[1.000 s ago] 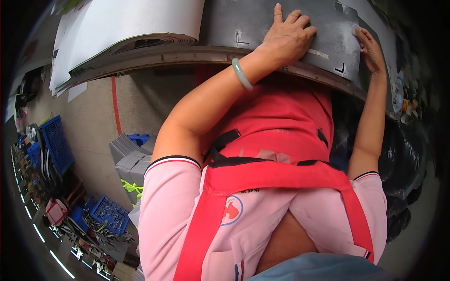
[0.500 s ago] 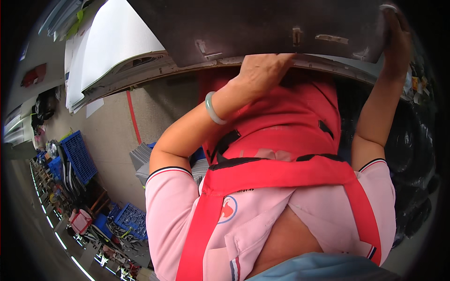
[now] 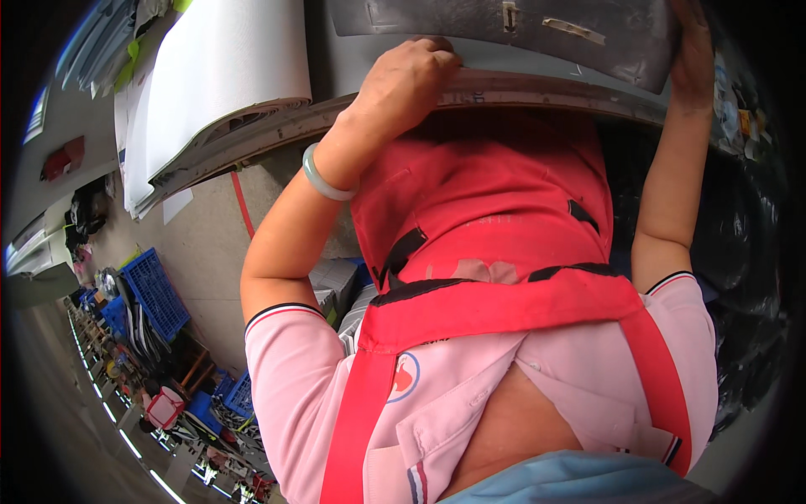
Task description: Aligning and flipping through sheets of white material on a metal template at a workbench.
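Note:
A dark grey board [image 3: 470, 18] with several strips of tan tape lies at the top of the view over a grey worktable [image 3: 369, 63]. My right hand [image 3: 692, 63] is on the board's right edge, gripping it, though its fingertips run out of the picture. My left hand [image 3: 409, 82] is closed, fingers curled down at the table's front edge, just below the board and apart from it. Whatever those fingers may hold is hidden. To the left of that hand sits a thick stack of white sheets [image 3: 231, 63], its near edge curled.
Blue plastic crates [image 3: 156, 294] and assorted goods crowd the floor at left, beside a red floor line [image 3: 243, 206]. Black plastic bags [image 3: 739, 252] stand below the table at right. Grey-blue sheets [image 3: 96, 46] lie at the far left.
The board has shifted away and turned, baring a strip of grey tabletop. My left hand has left its near edge and moved left. My right hand has stayed on its right edge.

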A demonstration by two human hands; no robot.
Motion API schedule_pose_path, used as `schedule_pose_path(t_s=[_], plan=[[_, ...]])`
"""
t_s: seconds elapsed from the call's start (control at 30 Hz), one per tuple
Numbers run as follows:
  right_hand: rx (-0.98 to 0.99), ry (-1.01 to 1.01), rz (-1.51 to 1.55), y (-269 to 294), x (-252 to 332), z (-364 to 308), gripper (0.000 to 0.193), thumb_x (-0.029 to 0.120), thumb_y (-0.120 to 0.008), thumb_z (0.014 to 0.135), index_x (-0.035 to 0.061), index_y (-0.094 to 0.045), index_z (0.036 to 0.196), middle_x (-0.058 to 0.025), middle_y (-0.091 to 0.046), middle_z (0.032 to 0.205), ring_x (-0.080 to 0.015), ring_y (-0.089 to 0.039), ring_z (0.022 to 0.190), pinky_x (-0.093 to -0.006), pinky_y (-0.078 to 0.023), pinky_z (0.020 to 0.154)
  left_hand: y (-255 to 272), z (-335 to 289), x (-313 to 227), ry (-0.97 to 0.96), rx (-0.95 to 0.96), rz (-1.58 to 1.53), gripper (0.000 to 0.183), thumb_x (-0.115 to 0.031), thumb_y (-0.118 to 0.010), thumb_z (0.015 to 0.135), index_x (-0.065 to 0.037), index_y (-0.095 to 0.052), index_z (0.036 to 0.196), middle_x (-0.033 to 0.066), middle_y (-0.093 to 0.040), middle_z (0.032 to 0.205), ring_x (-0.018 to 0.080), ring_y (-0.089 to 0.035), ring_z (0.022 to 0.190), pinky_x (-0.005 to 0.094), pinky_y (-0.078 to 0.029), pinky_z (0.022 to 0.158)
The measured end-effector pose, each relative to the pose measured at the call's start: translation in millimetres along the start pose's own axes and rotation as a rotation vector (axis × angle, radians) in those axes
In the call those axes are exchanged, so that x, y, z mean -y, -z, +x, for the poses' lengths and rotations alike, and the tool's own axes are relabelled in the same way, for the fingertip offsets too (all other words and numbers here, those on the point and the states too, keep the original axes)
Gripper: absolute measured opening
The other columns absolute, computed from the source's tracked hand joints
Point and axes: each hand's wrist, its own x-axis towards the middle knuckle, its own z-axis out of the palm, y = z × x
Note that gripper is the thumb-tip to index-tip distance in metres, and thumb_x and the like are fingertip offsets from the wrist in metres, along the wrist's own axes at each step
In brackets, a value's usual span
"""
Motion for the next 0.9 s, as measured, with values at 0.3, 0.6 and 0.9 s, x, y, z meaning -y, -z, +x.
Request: schedule_pose_path(t_s=[0.3,0.6,0.9], plan=[[-0.332,0.635,-1.492,-0.3,0.8,-12.7,0.023,0.022,-0.074,0.097,0.0129,-0.070,0.118,0.0050,-0.070,0.109,-0.0093,-0.064,0.104,-0.0272,-0.052,0.089,17.3,12.0,7.0,0.123,0.222,-0.186,0.026,-0.017,-0.072,0.089,-0.003,-0.074,0.111,0.0168,-0.074,0.099,0.0400,-0.069,0.089,0.0416,-0.055,0.085],[-0.406,0.611,-1.392,9.3,1.6,-16.7,0.029,0.024,-0.078,0.094,0.0107,-0.070,0.118,0.0022,-0.071,0.112,-0.0122,-0.065,0.104,-0.0297,-0.053,0.090,32.7,-1.7,15.3,0.125,0.248,-0.037,0.022,-0.012,-0.071,0.087,-0.002,-0.075,0.107,0.0156,-0.071,0.113,0.0361,-0.066,0.105,0.0417,-0.053,0.093],[-0.479,0.549,-1.328,20.9,-6.6,-13.6,0.032,0.027,-0.078,0.094,0.0107,-0.069,0.120,-0.0002,-0.071,0.113,-0.0138,-0.066,0.102,-0.0310,-0.054,0.090,21.6,-14.0,21.3,-0.001,0.204,0.025,0.020,-0.007,-0.067,0.088,0.000,-0.074,0.105,0.0121,-0.072,0.112,0.0339,-0.066,0.103,0.0413,-0.054,0.093]])
